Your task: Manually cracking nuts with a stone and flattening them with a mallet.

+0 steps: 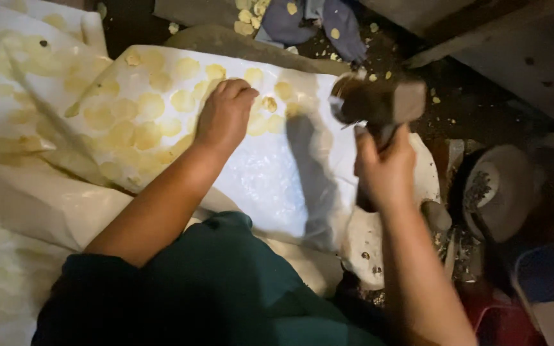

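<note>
the right hand (386, 168) is closed around the handle of a mallet (379, 101), gripping it from below. the mallet head is dark, blocky and blurred, and it sits above the right edge of a clear plastic sheet (270, 173). whether the head touches the sheet cannot be told.

the left hand (224, 115) lies palm down on the sheet, fingers curled narrow with the tips pressing at the far side. just right of the fingertips is a small yellow piece (269, 104), which lies at the sheet surface.

the sheet covers a pale slab that runs from centre left to centre right. many flat yellow discs (142, 106) show in rows across its left and far parts; the near right part is plain white and glossy. a dark shadow of the mallet falls across the right part.

more pale plastic (14, 83) with faint yellow discs is bunched at far left and near left.

at far centre, loose yellow crumbs (246, 18) lie on dark ground beside a blue-grey cloth (309, 22). at right, a round pale vessel (501, 189) stands well apart from the sheet. a blue item (537, 275) sits near right, too dim to identify. no label or sign is legible.

a dark green garment (226, 288) fills the near centre.
</note>
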